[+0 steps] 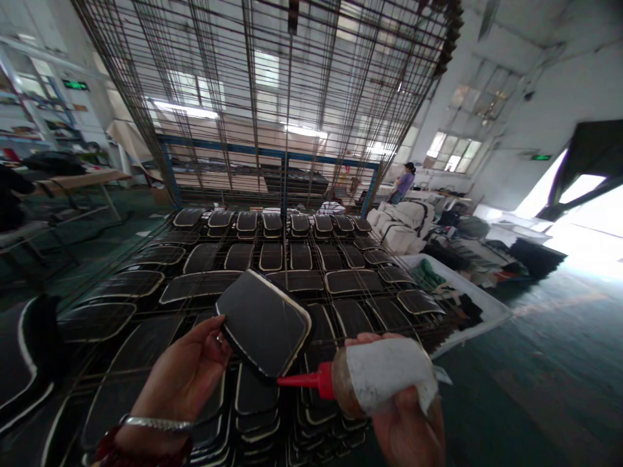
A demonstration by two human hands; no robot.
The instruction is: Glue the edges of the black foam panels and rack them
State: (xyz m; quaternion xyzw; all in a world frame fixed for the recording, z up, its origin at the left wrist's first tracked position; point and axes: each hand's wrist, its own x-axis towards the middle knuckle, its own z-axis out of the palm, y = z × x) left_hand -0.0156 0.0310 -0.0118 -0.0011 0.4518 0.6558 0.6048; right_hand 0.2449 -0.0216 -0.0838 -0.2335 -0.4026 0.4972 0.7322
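"What stood at the far left?"

"A worktable [80, 180] in the back, and nearer, a curved dark piece [15, 337] with a pale edge. Next came the left hand [182, 376], a bracelet [160, 424] round its wrist."

"And its fingers?"

"The thumb and fingertips pinched the dark panel [265, 324] by its left corner, the other fingers curled in. The panel was tilted, raised above rows of similar dark pieces [202, 285], and it hid part of them."

"Anything else in the way?"

"A big wire rack [285, 157] with blue bars rose behind the rows, so the windows and lamps showed only through its mesh. More thin wires ran across the pieces lower down."

"Then what, going right?"

"The red nozzle [311, 381] pointed left, its tip at the panel's bottom corner; I couldn't tell whether it touched. It belonged to a bottle [384, 376] wrapped in something white, lying sideways in the right hand [411, 431]. Fingers showed over its top and the thumb pressed its near side; the bottle covered the rest of the grip."

"And beyond?"

"A person [405, 183] in purple in the background, white bundles [403, 227] heaped nearer, and at the right a white bin [487, 326] with green and dark scraps, close beside the rows."
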